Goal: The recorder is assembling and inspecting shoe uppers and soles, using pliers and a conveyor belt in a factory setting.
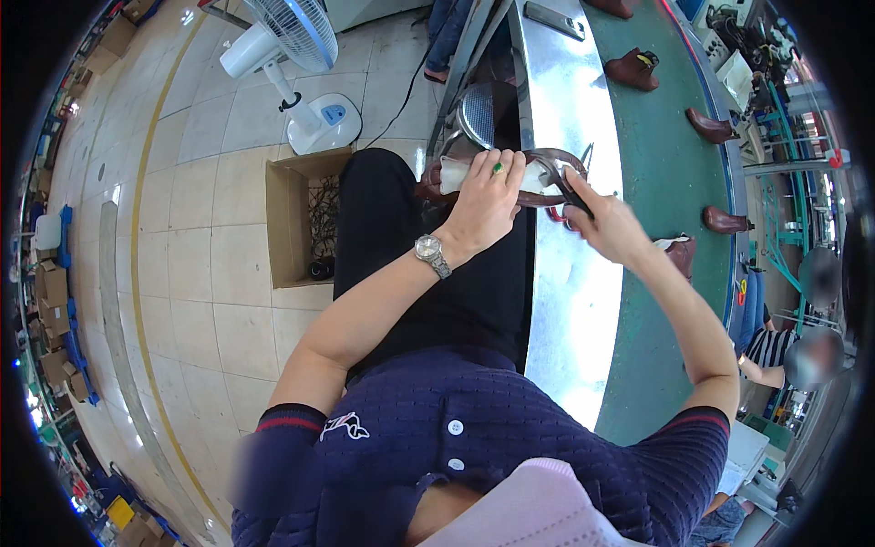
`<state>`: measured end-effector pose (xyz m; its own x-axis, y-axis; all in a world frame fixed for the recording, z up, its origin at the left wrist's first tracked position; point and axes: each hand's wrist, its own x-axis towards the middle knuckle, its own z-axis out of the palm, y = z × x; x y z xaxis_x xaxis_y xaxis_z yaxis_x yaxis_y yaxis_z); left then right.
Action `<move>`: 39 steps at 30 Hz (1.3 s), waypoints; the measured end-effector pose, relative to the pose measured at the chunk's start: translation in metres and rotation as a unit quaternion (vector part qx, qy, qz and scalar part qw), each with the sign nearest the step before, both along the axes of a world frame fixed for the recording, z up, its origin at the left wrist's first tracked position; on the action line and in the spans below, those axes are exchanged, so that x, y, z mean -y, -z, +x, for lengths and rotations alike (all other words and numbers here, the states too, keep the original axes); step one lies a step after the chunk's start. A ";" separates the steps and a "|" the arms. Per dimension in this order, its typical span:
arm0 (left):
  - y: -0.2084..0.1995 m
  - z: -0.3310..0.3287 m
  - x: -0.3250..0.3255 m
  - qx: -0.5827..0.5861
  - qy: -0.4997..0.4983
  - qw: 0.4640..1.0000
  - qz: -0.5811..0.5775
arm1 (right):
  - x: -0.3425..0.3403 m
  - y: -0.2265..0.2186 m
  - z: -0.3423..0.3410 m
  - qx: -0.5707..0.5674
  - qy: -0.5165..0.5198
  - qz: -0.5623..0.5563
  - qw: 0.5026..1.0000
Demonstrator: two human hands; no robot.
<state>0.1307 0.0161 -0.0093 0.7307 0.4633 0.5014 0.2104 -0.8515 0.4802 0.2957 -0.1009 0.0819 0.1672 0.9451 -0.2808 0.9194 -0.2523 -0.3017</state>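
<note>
A brown leather shoe [543, 157] lies sole-up or on its side across my lap and the metal bench edge; I cannot tell which. White material [453, 175] shows along its middle. My left hand [488, 202] is closed over the shoe, its fingers bent across the white part. In my right hand [606, 221] is a dark-handled tool [576, 196], gripped with the fingers closed. Its head meets the shoe at the right end, and its exact kind is unclear. Something red [555, 215] shows just below the shoe, partly hidden.
The shiny metal bench [576, 310] runs beside a green conveyor belt [658, 173] bearing several brown shoes [633, 70]. A phone [554, 20] lies on the bench. At left stand a cardboard box [288, 228] of dark scraps and a white fan [319, 123]. People are at far right.
</note>
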 end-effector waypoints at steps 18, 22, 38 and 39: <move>0.002 -0.004 0.006 -0.109 -0.046 0.971 0.210 | -0.030 -0.010 -0.022 -0.153 0.219 0.202 0.942; 0.001 -0.003 0.004 -0.116 -0.040 0.968 0.220 | -0.021 -0.006 -0.016 -0.046 0.152 0.021 0.987; 0.001 -0.013 0.002 -0.078 -0.021 0.977 0.198 | -0.031 -0.001 -0.052 0.023 0.081 0.083 0.993; 0.004 -0.014 0.003 -0.071 -0.015 0.977 0.200 | -0.030 -0.006 -0.049 0.019 0.072 0.056 0.996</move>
<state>0.1167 0.0136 -0.0131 0.7947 0.2731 0.5420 0.2787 -0.9575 0.0738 0.2464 -0.0712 0.0879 0.3107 0.9358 -0.1663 0.8876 -0.3483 -0.3013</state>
